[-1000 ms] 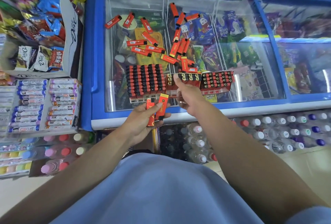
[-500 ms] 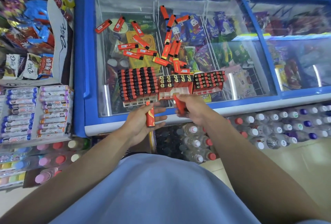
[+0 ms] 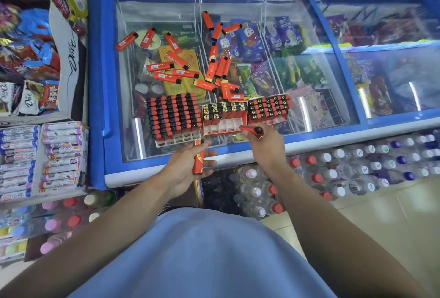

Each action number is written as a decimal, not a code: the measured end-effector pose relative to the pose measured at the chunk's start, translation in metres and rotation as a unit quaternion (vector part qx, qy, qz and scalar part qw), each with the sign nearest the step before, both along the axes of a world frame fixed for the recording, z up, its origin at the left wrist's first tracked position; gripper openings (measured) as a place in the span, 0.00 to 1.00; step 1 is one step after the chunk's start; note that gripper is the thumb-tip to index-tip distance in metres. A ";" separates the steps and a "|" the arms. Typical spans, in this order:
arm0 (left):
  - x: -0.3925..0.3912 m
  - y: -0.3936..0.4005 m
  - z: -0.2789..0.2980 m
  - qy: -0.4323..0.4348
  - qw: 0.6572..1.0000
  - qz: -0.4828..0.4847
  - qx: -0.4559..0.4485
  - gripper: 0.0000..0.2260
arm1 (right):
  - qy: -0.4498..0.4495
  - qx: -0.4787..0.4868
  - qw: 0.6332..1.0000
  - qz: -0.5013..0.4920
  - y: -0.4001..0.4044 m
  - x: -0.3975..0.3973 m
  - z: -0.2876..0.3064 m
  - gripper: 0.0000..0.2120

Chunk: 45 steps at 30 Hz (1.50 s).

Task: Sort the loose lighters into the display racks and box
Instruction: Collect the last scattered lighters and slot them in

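Several loose red lighters (image 3: pixel 176 70) lie scattered on the freezer's glass lid. Three display racks stand side by side near the front: a nearly full left rack (image 3: pixel 172 116), a partly filled middle rack (image 3: pixel 223 119) with open slots in its front rows, and a right rack (image 3: pixel 267 109). My left hand (image 3: pixel 188 169) holds one red lighter (image 3: pixel 198 157) upright, just in front of the left rack. My right hand (image 3: pixel 264 145) pinches another red lighter (image 3: pixel 251 129) lying sideways at the middle rack's front right corner. No box is clearly visible.
The freezer's blue frame (image 3: pixel 97 83) edges the glass lid. Snack packs (image 3: pixel 31 59) and boxes of tubes (image 3: pixel 40 154) stand at the left. Bottled drinks (image 3: pixel 357 166) are stacked below the freezer front. A blue shirt fills the bottom of the view.
One second ago my left hand held two lighters; my right hand has taken one and carried it to the middle rack's front. My left hand keeps a single lighter.
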<state>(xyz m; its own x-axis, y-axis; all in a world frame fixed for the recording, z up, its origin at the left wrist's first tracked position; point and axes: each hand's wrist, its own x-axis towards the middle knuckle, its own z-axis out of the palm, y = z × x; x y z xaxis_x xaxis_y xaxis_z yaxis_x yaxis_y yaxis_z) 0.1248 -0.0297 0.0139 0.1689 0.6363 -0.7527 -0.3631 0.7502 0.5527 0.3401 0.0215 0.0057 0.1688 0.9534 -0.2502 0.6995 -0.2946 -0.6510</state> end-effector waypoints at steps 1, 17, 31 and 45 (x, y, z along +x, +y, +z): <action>0.003 0.000 0.000 -0.001 1.000 -0.004 0.000 0.14 | -0.021 0.002 1.000 0.020 0.000 0.003 0.000 0.09; 0.061 -0.011 0.008 0.017 0.999 0.029 0.041 0.11 | -0.193 0.110 0.972 0.078 0.049 0.115 0.001 0.15; 0.099 -0.037 0.014 0.083 0.986 0.127 0.063 0.11 | -0.166 0.196 0.948 0.188 0.077 0.149 -0.014 0.10; 0.122 -0.039 0.010 0.099 0.977 0.140 0.128 0.10 | 0.133 0.009 0.901 0.412 0.008 0.043 0.025 0.11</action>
<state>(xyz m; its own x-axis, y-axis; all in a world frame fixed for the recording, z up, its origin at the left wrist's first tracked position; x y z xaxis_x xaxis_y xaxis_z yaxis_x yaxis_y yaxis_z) 0.2470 -0.0684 0.0240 -0.1724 0.8081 -0.5633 -0.4012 0.4646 0.7894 0.3826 0.0293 0.0308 -0.6619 0.7322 -0.1603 0.4946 0.2659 -0.8274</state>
